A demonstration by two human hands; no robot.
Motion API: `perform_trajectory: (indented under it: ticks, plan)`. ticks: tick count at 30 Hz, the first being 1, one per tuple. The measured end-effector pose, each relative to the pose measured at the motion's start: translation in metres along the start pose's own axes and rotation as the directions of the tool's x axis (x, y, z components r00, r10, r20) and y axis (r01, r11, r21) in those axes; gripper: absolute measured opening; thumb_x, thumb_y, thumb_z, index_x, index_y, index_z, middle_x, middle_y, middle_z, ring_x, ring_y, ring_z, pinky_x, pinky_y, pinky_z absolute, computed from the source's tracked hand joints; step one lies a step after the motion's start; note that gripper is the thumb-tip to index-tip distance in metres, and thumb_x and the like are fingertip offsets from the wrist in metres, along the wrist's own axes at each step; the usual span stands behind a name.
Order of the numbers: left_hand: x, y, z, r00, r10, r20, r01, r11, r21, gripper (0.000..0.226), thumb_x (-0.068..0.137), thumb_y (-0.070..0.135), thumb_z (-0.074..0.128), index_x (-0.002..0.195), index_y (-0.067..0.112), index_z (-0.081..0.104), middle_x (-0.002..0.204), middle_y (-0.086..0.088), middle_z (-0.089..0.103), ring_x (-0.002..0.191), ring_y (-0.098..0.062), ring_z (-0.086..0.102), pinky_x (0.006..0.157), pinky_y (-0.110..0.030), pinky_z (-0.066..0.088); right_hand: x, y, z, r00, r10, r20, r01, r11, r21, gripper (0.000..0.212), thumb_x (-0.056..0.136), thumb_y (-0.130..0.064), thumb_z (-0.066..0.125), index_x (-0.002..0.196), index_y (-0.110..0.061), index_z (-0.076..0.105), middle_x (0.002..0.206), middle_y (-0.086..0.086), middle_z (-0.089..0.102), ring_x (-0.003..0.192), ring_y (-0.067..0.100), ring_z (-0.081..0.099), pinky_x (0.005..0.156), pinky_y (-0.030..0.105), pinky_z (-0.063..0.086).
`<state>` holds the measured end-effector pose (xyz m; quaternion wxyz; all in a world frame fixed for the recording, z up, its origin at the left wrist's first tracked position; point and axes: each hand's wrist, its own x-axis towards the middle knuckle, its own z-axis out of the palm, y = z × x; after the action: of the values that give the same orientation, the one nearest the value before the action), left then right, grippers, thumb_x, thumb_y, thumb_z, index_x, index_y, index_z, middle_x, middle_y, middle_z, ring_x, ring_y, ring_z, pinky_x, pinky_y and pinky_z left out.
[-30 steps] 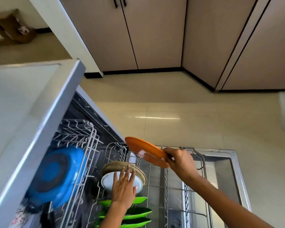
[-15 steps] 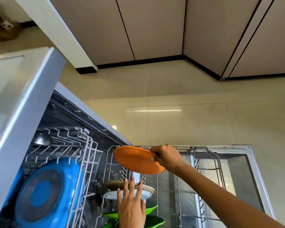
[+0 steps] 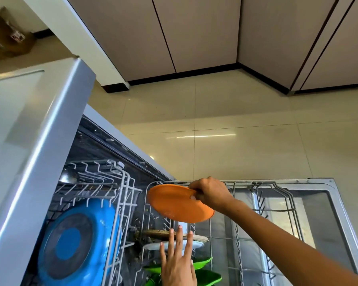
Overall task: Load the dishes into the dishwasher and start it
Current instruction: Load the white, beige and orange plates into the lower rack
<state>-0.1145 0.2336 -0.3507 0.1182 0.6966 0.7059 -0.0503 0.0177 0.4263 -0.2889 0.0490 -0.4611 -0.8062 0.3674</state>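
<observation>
While the right hand (image 3: 210, 194) pinches an orange plate (image 3: 179, 203) by its rim, holding it tilted above the lower rack (image 3: 236, 234) of the open dishwasher (image 3: 318, 193), the left hand (image 3: 179, 263) reaches flat, fingers straight and spread, gripping nothing, by a white plate (image 3: 196, 243) already racked. Best next — turn the orange plate on edge and slide it between free tines behind the white one, clear of the green dishes (image 3: 207, 273).

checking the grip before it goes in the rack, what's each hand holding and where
The right hand pinches the orange plate by its rim. The left hand holds nothing, fingers straight.
</observation>
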Motion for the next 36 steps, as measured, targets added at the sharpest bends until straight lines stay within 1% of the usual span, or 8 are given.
perform_trajectory:
  ticks: [6, 9, 13, 16, 22, 29, 33, 36]
  plan:
    - [0.000, 0.003, -0.002, 0.999, -0.025, -0.024, 0.025, 1.000, -0.016, 0.115, 0.021, 0.027, 0.087, 0.128, 0.028, 0.046, 0.139, -0.003, 0.043, 0.145, -0.021, 0.003, 0.093, -0.051, 0.026, 0.004, -0.003, 0.018, 0.997, 0.009, 0.077, -0.004, 0.997, -0.072, 0.013, 0.090, -0.019, 0.057, 0.100, -0.019, 0.065, 0.086, 0.004, 0.065, 0.079, 0.021, 0.057, 0.063, 0.028, 0.042]
    - [0.001, 0.002, -0.001, 1.000, -0.018, 0.015, 0.018, 0.999, -0.027, 0.116, 0.019, 0.026, 0.089, 0.127, 0.028, 0.046, 0.135, -0.006, 0.054, 0.146, -0.022, -0.003, 0.104, -0.052, 0.016, 0.009, -0.002, 0.025, 0.997, 0.043, 0.065, -0.039, 0.998, -0.057, 0.018, 0.090, -0.020, 0.057, 0.106, -0.020, 0.064, 0.093, 0.003, 0.067, 0.085, 0.023, 0.061, 0.069, 0.033, 0.050]
    - [0.001, 0.005, -0.005, 0.996, -0.021, 0.085, 0.024, 0.999, -0.029, 0.119, 0.018, 0.029, 0.089, 0.129, 0.028, 0.046, 0.142, -0.004, 0.040, 0.136, -0.031, 0.024, 0.112, -0.045, -0.006, 0.017, -0.004, 0.031, 0.996, 0.060, 0.065, -0.055, 0.996, -0.070, 0.023, 0.091, -0.019, 0.055, 0.113, -0.021, 0.062, 0.098, 0.006, 0.068, 0.087, 0.024, 0.063, 0.075, 0.038, 0.053]
    - [0.002, 0.006, -0.005, 0.996, -0.027, 0.087, 0.030, 0.999, -0.035, 0.118, 0.019, 0.030, 0.088, 0.129, 0.028, 0.046, 0.136, -0.007, 0.053, 0.146, -0.026, 0.002, 0.112, -0.045, -0.006, 0.020, -0.006, 0.041, 0.994, 0.052, 0.100, -0.040, 0.993, -0.115, 0.034, 0.092, -0.010, 0.051, 0.123, -0.023, 0.057, 0.100, 0.008, 0.066, 0.089, 0.027, 0.063, 0.077, 0.041, 0.053]
    - [0.001, 0.009, -0.009, 0.992, -0.031, 0.124, 0.035, 0.999, -0.032, 0.118, 0.018, 0.028, 0.088, 0.128, 0.028, 0.047, 0.138, -0.005, 0.050, 0.129, -0.031, 0.035, 0.112, -0.046, -0.003, 0.020, -0.008, 0.044, 0.972, 0.061, 0.226, -0.002, 0.968, -0.252, 0.056, 0.097, -0.007, 0.042, 0.146, -0.028, 0.026, 0.121, 0.014, 0.056, 0.106, 0.031, 0.057, 0.084, 0.039, 0.048]
    - [0.003, 0.012, -0.015, 0.990, -0.033, 0.134, 0.038, 0.999, -0.036, 0.112, 0.022, 0.023, 0.087, 0.127, 0.028, 0.048, 0.136, -0.005, 0.054, 0.127, -0.028, 0.036, 0.103, -0.052, 0.017, 0.023, -0.012, 0.063, 0.916, 0.122, 0.381, 0.026, 0.932, -0.361, 0.094, 0.093, -0.016, 0.055, 0.143, -0.033, -0.024, 0.124, 0.016, 0.053, 0.096, 0.029, 0.062, 0.068, 0.035, 0.047]
    - [0.005, 0.011, -0.019, 0.992, -0.033, 0.123, 0.031, 0.999, 0.012, 0.104, 0.030, 0.021, 0.089, 0.128, 0.026, 0.054, 0.140, -0.008, 0.049, 0.130, -0.029, 0.035, 0.108, -0.048, 0.004, 0.012, -0.011, 0.052, 0.936, 0.143, 0.320, -0.061, 0.965, -0.254, 0.084, 0.093, -0.012, 0.051, 0.148, -0.022, -0.011, 0.152, 0.012, 0.023, 0.126, 0.034, 0.043, 0.086, 0.043, 0.047]
    - [0.010, 0.013, -0.024, 0.990, -0.024, 0.142, 0.018, 0.999, 0.048, 0.097, 0.035, 0.024, 0.092, 0.126, 0.024, 0.060, 0.141, -0.011, 0.048, 0.130, -0.033, 0.041, 0.108, -0.049, 0.003, -0.023, 0.001, 0.039, 0.962, 0.247, 0.120, -0.234, 0.966, -0.114, 0.072, 0.088, -0.003, 0.052, 0.148, -0.017, 0.013, 0.147, 0.010, 0.031, 0.125, 0.028, 0.044, 0.091, 0.038, 0.047]
